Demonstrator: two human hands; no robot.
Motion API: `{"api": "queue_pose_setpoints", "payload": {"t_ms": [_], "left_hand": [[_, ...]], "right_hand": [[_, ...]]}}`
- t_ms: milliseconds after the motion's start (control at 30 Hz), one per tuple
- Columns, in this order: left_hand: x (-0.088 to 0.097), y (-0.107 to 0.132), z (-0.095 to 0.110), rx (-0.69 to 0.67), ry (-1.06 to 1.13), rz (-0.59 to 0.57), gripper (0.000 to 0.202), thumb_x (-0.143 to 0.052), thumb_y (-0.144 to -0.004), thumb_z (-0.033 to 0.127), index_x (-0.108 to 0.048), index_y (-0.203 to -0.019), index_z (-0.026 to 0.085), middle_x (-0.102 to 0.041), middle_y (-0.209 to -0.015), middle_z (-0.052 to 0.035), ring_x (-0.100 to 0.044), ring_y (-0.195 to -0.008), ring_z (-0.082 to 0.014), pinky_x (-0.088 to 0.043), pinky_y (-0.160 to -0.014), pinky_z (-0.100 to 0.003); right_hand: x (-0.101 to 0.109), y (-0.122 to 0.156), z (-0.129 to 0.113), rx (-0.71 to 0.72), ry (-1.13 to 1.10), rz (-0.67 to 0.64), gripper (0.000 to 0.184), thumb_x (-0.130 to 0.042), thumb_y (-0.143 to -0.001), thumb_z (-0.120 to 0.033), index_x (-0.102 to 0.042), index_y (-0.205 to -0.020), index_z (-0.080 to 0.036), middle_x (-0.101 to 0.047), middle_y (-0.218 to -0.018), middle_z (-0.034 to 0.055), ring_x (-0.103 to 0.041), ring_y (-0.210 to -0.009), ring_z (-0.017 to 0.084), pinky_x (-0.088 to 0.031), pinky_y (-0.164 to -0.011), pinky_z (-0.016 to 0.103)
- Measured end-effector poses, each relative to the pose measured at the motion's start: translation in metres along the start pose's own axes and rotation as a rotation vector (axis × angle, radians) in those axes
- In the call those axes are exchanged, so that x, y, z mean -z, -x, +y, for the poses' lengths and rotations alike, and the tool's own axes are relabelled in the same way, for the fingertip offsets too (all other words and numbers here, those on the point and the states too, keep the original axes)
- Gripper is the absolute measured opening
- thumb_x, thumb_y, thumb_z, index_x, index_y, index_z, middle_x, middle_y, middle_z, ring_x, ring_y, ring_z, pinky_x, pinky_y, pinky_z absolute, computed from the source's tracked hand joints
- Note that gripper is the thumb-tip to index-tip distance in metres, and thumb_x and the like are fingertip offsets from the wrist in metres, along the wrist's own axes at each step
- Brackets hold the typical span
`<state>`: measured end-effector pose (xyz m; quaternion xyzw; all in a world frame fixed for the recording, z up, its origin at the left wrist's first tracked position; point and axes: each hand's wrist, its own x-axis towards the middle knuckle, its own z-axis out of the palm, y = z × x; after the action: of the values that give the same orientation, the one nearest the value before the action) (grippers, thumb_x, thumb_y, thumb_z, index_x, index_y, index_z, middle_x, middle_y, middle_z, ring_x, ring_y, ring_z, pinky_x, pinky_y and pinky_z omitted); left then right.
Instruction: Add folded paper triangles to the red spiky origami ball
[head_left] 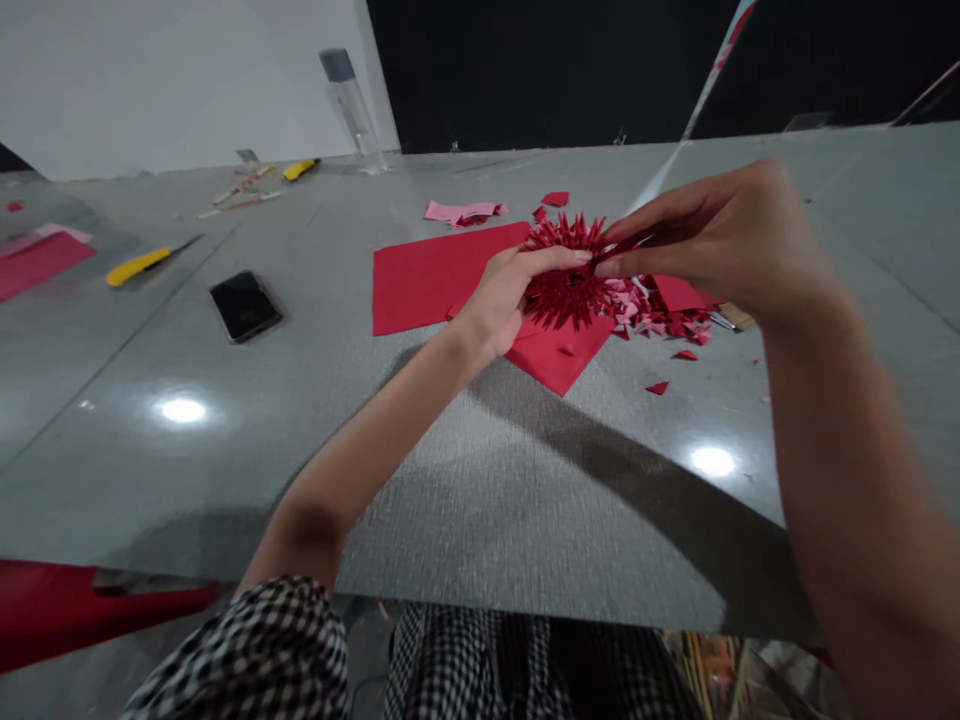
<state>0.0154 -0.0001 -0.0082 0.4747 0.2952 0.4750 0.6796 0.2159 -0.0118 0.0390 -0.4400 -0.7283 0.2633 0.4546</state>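
Both my hands hold a spiky red paper ball [568,280] above a red paper sheet [435,282] on the grey table [465,500]. My left hand [506,295] wraps its fingers round the ball's left side. My right hand [712,240] pinches the ball's upper right spikes with thumb and fingers pressed together. A pile of small red and pink paper scraps [660,312] lies just right of the ball, under my right hand.
A black phone [245,306] lies left of the sheet. Yellow cutters [139,265] [300,169] lie further left and back. A clear bottle [352,105] stands at the far edge. Pink scraps [465,211] lie behind the sheet, pink paper [37,258] at far left.
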Motion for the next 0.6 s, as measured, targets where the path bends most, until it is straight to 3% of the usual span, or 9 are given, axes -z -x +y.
{"api": "queue_pose_setpoints", "payload": {"t_ms": [167, 333, 600], "left_hand": [[0.0002, -0.0003, 0.0012, -0.027, 0.000, 0.011, 0.011, -0.082, -0.076, 0.033, -0.078, -0.080, 0.023, -0.082, -0.087, 0.0005, -0.076, -0.112, -0.0274, -0.057, -0.109, -0.044], [-0.0003, 0.0001, 0.0022, -0.024, -0.006, 0.010, 0.012, -0.082, -0.075, 0.033, -0.078, -0.081, 0.022, -0.082, -0.089, -0.0019, -0.076, -0.114, -0.0290, -0.056, -0.108, -0.045], [-0.0089, 0.0063, 0.0092, -0.069, -0.042, 0.071, 0.008, -0.075, -0.079, 0.028, -0.076, -0.080, 0.021, -0.082, -0.094, -0.0010, -0.070, -0.127, -0.0301, -0.054, -0.111, -0.045]], "right_hand": [[0.0010, -0.0002, -0.0002, 0.049, 0.021, 0.030, 0.010, -0.089, -0.078, -0.029, -0.086, -0.083, -0.021, -0.079, -0.076, -0.0012, -0.066, -0.068, 0.012, -0.059, -0.071, 0.032], [-0.0019, -0.0002, -0.0009, 0.024, 0.062, 0.017, 0.023, -0.098, -0.065, -0.030, -0.086, -0.083, -0.022, -0.077, -0.074, 0.0001, -0.066, -0.069, 0.014, -0.054, -0.065, 0.031], [-0.0031, 0.0016, -0.0020, 0.089, 0.050, 0.048, 0.015, -0.094, -0.073, -0.029, -0.085, -0.084, -0.022, -0.078, -0.078, 0.0000, -0.070, -0.073, 0.015, -0.060, -0.073, 0.032]]}}
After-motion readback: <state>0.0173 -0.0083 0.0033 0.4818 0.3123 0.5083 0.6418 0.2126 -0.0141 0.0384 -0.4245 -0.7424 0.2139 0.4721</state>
